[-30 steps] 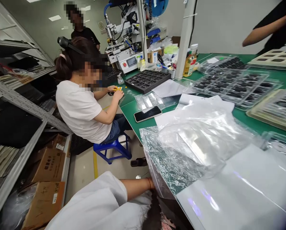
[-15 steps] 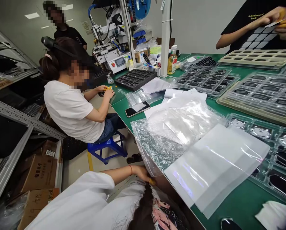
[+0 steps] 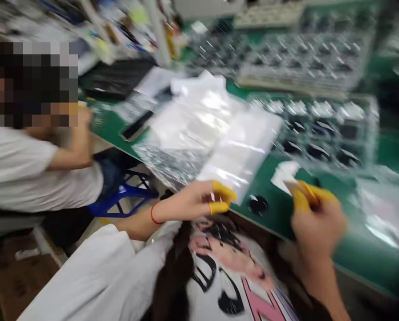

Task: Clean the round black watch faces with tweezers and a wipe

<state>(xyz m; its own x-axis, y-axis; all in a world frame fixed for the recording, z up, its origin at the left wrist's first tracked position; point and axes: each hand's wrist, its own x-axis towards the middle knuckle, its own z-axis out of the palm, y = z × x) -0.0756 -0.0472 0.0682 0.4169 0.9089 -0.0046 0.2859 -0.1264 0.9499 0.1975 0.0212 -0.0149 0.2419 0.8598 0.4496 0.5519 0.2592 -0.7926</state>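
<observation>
My left hand (image 3: 202, 199), with yellow finger covers, hangs over the table's front edge beside a stack of white film sheets (image 3: 242, 142). Its fingers are curved and apart, with nothing seen between them. Further right, my right hand (image 3: 318, 214), also in yellow finger covers, pinches a small thin piece, blurred and light brown. A crumpled white cloth (image 3: 286, 174) lies just past those fingertips. Between my hands, a round black lens (image 3: 258, 204) rests on the green table (image 3: 276, 209).
Beyond my right hand is a clear tray (image 3: 369, 133) of dark lenses. Plastic bags (image 3: 193, 125) and a phone (image 3: 136, 127) lie left of it. A person in a white top (image 3: 29, 169) sits at the left; a plastic sheet (image 3: 386, 209) lies far right.
The view has swung right and down and is blurred. My left hand has come up from the lap to the table edge. My right hand has come into view, pinching a thin piece.
</observation>
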